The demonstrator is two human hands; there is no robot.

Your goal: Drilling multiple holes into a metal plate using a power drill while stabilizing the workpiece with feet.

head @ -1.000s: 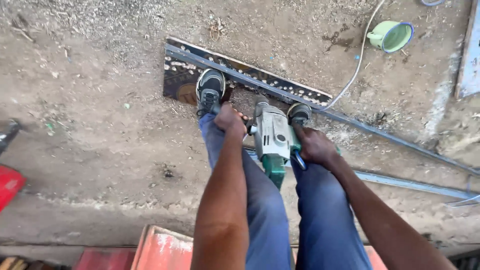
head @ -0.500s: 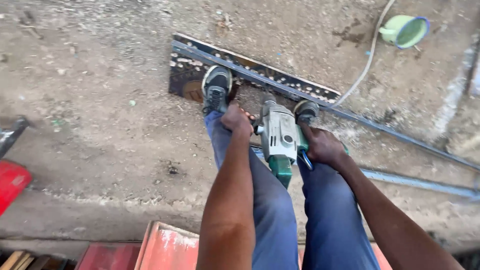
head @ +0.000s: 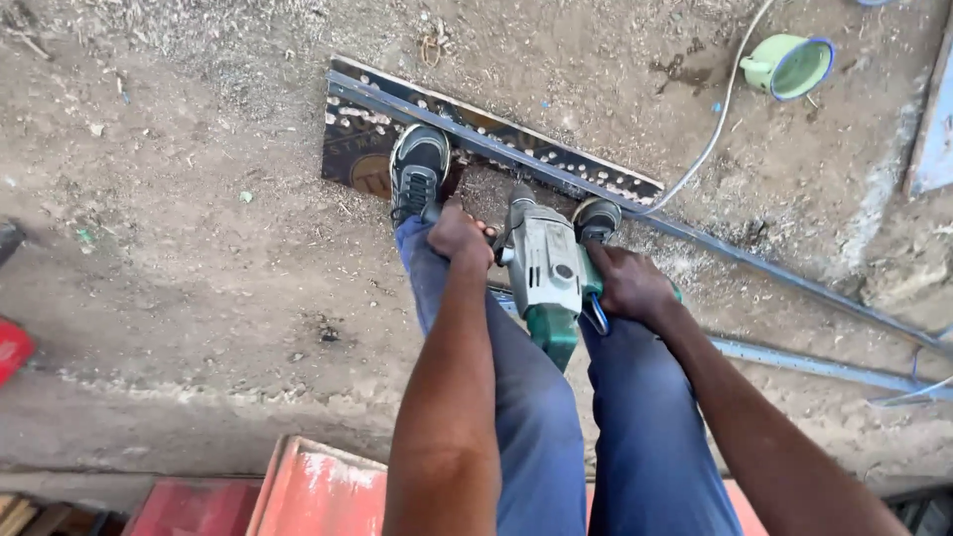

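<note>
Grey-and-green electric drill (head: 544, 273) upright between both hands, nose down on long grey steel bar (head: 556, 169).
Left hand (head: 460, 236) clamped on side handle, right hand (head: 627, 285) clamped on rear grip; equally near.

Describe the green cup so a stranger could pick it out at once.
Start at the long metal bar running across the dirt ground, then look above it to the top right. There lies the green cup, the only round, blue-rimmed thing, beside a pale cable.

Dirt ground (head: 179, 278) — perforated metal strip (head: 476, 134), green cup (head: 789, 66), white cable (head: 710, 139).
</note>
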